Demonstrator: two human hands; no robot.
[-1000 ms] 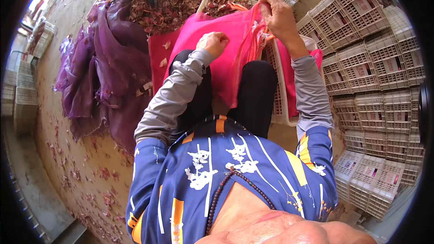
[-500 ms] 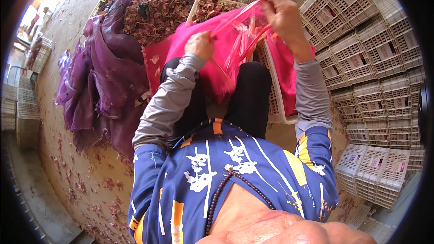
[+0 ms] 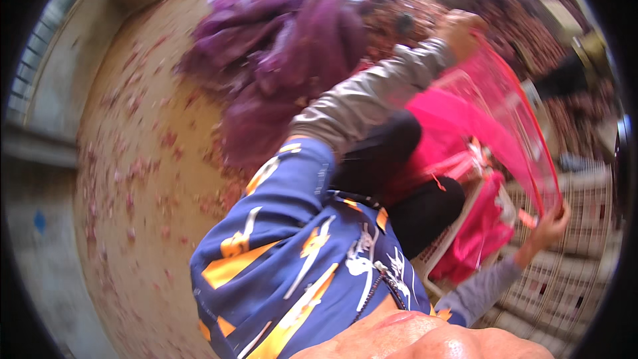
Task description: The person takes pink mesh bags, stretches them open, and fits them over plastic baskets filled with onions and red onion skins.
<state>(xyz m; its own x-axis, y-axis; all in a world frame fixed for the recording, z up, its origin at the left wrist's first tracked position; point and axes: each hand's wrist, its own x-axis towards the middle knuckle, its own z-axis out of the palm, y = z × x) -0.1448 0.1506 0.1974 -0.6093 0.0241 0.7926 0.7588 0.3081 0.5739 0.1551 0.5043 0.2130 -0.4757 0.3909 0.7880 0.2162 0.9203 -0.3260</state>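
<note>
A bright pink mesh bag [image 3: 458,119] is stretched wide between my two hands, its red-edged mouth pulled into a long line. My left hand [image 3: 460,33], at the upper end, is closed around the mouth's edge. Lower down on the right, my right hand [image 3: 553,225] pinches the other end of that edge. The bag's body hangs over my knees, and pale strings gather in a bunch at its middle. More pink mesh bags [image 3: 475,236] lie in a white plastic crate [image 3: 432,278] beside my right leg.
A heap of purple netting [image 3: 286,53] lies on the floor at the upper left. Behind it is a pile of dry reddish skins [image 3: 399,23]. Stacked pale crates [image 3: 585,209] stand on the right. A dark-clothed part of another person [image 3: 565,76] seems to show at the upper right, blurred.
My hands have moved far apart, spreading the pink bag's mouth between them. My left hand went up and to the right, my right hand down and right. The whole view has turned.
</note>
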